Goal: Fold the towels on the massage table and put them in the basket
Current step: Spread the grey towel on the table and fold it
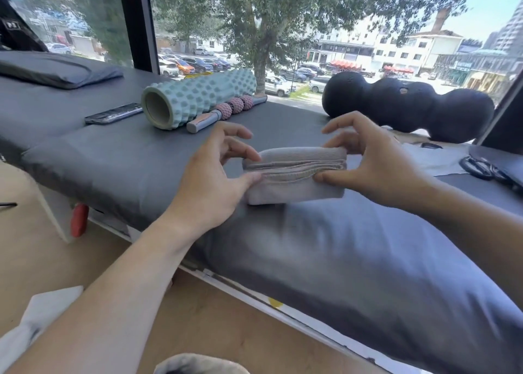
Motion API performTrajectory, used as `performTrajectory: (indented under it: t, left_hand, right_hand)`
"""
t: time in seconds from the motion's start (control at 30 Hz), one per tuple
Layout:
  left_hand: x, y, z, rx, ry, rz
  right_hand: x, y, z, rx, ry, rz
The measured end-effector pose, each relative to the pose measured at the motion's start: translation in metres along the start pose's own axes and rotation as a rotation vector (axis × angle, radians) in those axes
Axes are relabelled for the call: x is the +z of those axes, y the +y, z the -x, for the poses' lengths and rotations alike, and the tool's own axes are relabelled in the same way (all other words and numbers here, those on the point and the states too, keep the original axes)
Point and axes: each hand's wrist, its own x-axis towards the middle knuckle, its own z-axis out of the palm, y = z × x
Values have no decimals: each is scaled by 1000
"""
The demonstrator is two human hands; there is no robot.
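Grey fabric lump sits at the bottom edge nearest the camera, blurred, cannot tell what it is. Both bare forearms reach forward from there to a folded grey towel lying on the massage table, near its front edge, over the dark grey cover.

Left hand pinches the towel's left end: thumb against the layered edge on the near side, one finger on top, other fingers curled above. Right hand pinches the towel's right end the same way, thumb on the layered edge, fingers curled over the top corner. Both grips clamped on the towel. Towel is a compact thick bundle, stacked folds facing the camera, resting on the cover.

Beyond the towel to the left: mint knobbly foam roller lying on its side, hollow end toward the camera. Massage stick with pink balls just beside the roller, on its right. Dark phone-like flat item left of the roller. Dark pillow farther left of the roller. Black peanut-shaped roller beyond the towel to the right, by the window. Black scissors right of the towel, well apart. White cloth between towel and scissors.
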Motion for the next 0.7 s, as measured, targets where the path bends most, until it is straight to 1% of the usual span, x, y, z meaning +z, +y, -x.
performTrajectory:
  t: [0.07,0.13,0.2,0.23,0.3,0.33,0.37,0.43,0.5,0.63,0.67,0.7]
  left_hand:
    - [-1,1,2,109,-19,-104]
    - [0,2,7,167,-66,-273]
    - [3,3,11,207,-176,-365]
    - [5,3,12,205,-238,-366]
    - [7,4,15,191,-322,-346]
    - [8,5,17,187,-335,-340]
    - [11,6,19,175,-326,-324]
    - [13,7,23,121,-257,-276]
    - [14,8,26,77,-208,-241]
    - [18,6,28,17,-167,-171]
    - [19,5,28,-8,-147,-158]
    - [21,6,28,-21,-129,-156]
  right_hand:
    - [2,0,8,-254,74,164]
    - [7,5,18,-440,89,257]
    - [12,14,29,-553,75,328]
    - [13,18,35,-571,56,355]
    - [14,27,47,-552,2,410]
    - [14,29,51,-525,-26,434]
    - [12,31,55,-488,-48,452]
    - [10,29,58,-440,-80,477]
    - [7,25,59,-443,-101,489]
    - [6,18,62,-431,-116,336]
    - [7,14,61,-374,-119,264]
    - [5,9,58,-273,-117,185]
